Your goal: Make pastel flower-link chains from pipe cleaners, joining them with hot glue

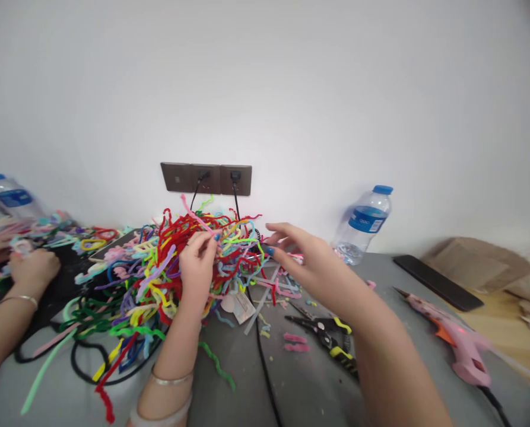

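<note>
A big tangled heap of pipe cleaners (158, 273) in many colours covers the middle left of the grey table (300, 385). My left hand (196, 264) reaches into the heap and pinches a pink pipe cleaner (195, 216) that sticks up from it. My right hand (307, 258) hovers just right of the heap with fingers spread, holding nothing. A bracelet sits on my left wrist.
Black and yellow pliers (329, 338) lie under my right forearm. A pink glue gun (456, 338) lies at the right, a water bottle (365, 225) by the wall, a black flat object (438, 283) beyond. Another person's hand (33, 267) works at far left. Wall sockets (206, 178) feed cables.
</note>
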`<state>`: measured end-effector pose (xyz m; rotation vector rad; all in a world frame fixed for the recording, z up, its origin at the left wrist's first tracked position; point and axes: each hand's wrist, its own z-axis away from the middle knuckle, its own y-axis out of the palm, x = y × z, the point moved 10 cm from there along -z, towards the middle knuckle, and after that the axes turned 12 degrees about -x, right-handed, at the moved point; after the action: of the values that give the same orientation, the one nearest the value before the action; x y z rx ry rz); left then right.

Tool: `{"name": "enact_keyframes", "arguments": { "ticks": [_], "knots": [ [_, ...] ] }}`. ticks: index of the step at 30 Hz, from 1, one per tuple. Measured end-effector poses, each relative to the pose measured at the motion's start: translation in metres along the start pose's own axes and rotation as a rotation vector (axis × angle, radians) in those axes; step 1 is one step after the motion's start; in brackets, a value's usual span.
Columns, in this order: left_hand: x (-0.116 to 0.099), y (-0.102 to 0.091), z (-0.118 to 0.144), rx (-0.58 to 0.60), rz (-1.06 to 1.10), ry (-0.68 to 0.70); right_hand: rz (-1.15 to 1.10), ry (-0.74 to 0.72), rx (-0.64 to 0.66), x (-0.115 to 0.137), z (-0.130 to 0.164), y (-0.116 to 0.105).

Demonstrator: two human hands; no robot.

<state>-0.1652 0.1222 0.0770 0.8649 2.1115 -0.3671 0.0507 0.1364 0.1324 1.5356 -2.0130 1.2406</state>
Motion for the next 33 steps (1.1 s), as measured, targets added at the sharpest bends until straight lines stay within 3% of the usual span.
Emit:
{"name": "enact_keyframes", "arguments": {
  "ticks": [4,8,12,15,20,24,29,33],
  "knots": [
    [-0.004,-0.009,-0.007,-0.082,0.097,-0.006,0.319,0.064,0.077,-0.03,0.027,-0.039],
    [-0.002,-0.01,-0.008,-0.101,0.137,-0.062,0.651,0.088,0.183,-0.08,0.082,-0.07],
    [0.004,-0.011,-0.008,-0.114,0.162,-0.103,0.804,0.05,0.304,-0.13,0.147,-0.072],
    [0.007,-0.013,-0.009,-0.124,0.159,-0.106,0.834,-0.065,0.271,-0.14,0.172,-0.07],
    [0.005,-0.017,-0.01,-0.141,0.151,-0.085,0.767,-0.053,0.319,-0.135,0.169,-0.064],
    [0.003,-0.016,-0.011,-0.137,0.133,-0.064,0.883,-0.024,0.318,-0.13,0.153,-0.072],
    [0.002,-0.014,-0.01,-0.12,0.148,-0.06,1.047,-0.082,0.188,-0.12,0.13,-0.096],
    [-0.001,-0.02,-0.008,-0.19,0.19,-0.032,0.983,-0.056,0.108,-0.105,0.109,-0.097]
  ]
}}
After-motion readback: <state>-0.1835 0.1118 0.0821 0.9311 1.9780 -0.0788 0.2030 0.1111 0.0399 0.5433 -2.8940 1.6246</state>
